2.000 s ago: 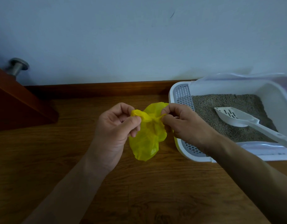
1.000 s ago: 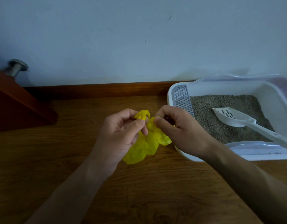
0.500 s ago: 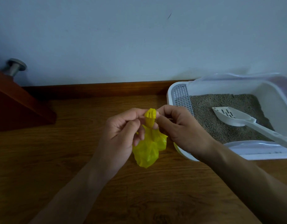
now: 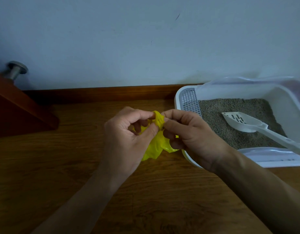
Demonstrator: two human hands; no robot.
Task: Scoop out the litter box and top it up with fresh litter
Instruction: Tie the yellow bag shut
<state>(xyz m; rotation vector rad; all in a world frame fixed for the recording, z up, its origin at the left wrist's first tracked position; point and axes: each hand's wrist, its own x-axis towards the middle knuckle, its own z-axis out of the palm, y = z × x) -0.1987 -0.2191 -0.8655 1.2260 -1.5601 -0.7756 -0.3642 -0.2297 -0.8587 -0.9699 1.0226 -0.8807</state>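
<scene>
Right now both hands meet above the wooden floor [image 4: 78, 166], each pinching the crumpled top of a small yellow plastic bag [image 4: 154, 146]. The left hand [image 4: 127, 139] has its thumb and forefinger curled onto the bunched plastic, and the right hand [image 4: 189, 132] nips the same bunch from the other side, fingers [image 4: 169, 114] bent tight; the bag's body hangs loose below, between the palms. Just beside the right hand sits the white litter box [image 4: 179, 98] against the wall [image 4: 145, 39], its grey grate at the near end. Grey litter [image 4: 230, 108] fills it, and a white slotted scoop [image 4: 243, 122] lies on the litter, handle resting over the box's front rim.
</scene>
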